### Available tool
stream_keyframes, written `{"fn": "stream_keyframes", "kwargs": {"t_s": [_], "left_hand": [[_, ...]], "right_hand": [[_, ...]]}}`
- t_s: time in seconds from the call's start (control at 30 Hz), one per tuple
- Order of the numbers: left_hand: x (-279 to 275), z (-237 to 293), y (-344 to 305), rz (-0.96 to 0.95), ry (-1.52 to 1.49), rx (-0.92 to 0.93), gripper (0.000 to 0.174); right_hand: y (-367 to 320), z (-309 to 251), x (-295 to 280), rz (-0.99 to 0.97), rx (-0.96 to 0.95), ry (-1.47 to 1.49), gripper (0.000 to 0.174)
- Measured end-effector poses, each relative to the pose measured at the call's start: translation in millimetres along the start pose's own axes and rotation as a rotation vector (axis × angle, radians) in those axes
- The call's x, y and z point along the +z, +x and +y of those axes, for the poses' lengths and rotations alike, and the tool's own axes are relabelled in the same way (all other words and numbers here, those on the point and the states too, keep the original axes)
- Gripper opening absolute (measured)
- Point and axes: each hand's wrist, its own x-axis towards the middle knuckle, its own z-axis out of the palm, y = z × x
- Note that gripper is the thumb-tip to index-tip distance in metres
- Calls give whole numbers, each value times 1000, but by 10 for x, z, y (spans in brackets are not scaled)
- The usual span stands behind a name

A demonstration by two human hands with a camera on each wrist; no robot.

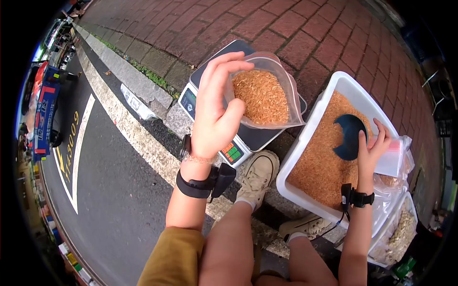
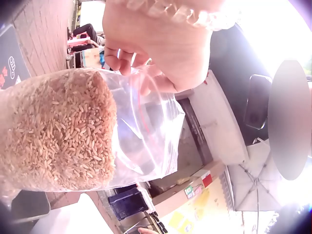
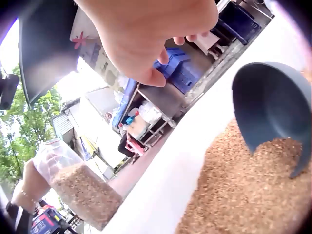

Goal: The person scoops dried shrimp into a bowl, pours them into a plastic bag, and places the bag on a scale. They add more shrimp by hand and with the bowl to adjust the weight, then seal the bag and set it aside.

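My left hand (image 1: 217, 112) grips the upper edge of a clear zip bag (image 1: 294, 95), fingers over one side of its mouth. Reddish-brown rice (image 1: 262, 97) fills much of the bag. In the head view the bag overlaps a digital scale (image 1: 260, 139), whose green-lit display shows. A white tub (image 1: 307, 131) of the same loose rice (image 1: 317, 164) stands to the right. There a dark blue scoop (image 1: 350, 138) lies partly sunk in the rice. My right hand (image 1: 371, 150) hovers beside it with loosely bent fingers; the right wrist view shows the hand apart from the scoop (image 3: 273, 102).
Plastic bags (image 1: 393, 157) lie along the tub's right side. Below them is another container (image 1: 400, 238) with paler contents. My shoes (image 1: 260, 176) stand close to scale and tub. Red brick paving (image 1: 205, 28) lies beyond; a curb and road are left, with a blue cart (image 1: 45, 112).
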Motion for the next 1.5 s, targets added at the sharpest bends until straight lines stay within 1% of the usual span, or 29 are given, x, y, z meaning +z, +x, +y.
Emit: {"fn": "stream_keyframes", "kwargs": {"t_s": [0.07,0.13,0.2,0.3,0.37,0.53,0.6,0.67,0.87,1.1,1.2,1.3,1.37,1.4,1.47,1.5], "left_hand": [[3,-2,-1,12,11,9,50],[0,-33,-4,10,26,24,49],[-7,-44,-14,11,40,37,48],[-9,-22,-46,26,38,-2,46],[-29,5,-51,-4,3,-53,47],[-19,-24,-67,-13,20,-28,49],[-16,-6,-65,-13,-8,-76,50],[-22,-17,-64,-15,-13,-74,51],[-41,-51,-72,-21,-10,-34,52],[-47,-56,-74,-25,7,-28,52],[-46,-57,-73,-19,-10,-39,52],[-49,-72,-65,-5,11,-16,52],[-49,-80,-72,3,3,-17,52],[-29,-70,-76,14,-7,-24,52],[2,-58,-89,30,-52,-29,55],[19,-40,-93,36,-51,-66,56]], "right_hand": [[273,-657,-146,29,-79,122,36],[444,-1276,-270,-36,-203,211,27],[523,-1773,-285,-124,-312,223,23],[499,-2122,-73,-207,-369,237,23],[428,-2236,47,-227,-370,176,23],[392,-2340,163,-222,-348,89,22],[397,-2351,213,-205,-342,71,22],[385,-2355,262,-224,-326,113,20],[368,-2350,307,-224,-328,105,16],[368,-2320,325,-211,-333,112,16],[389,-2319,264,-162,-359,125,17],[425,-2265,141,-105,-409,207,20],[453,-2138,1,-253,-247,598,25],[472,-1978,2,-347,-165,861,28],[503,-1749,-32,-469,11,1362,26],[502,-1661,-118,-526,96,1493,25]]}}
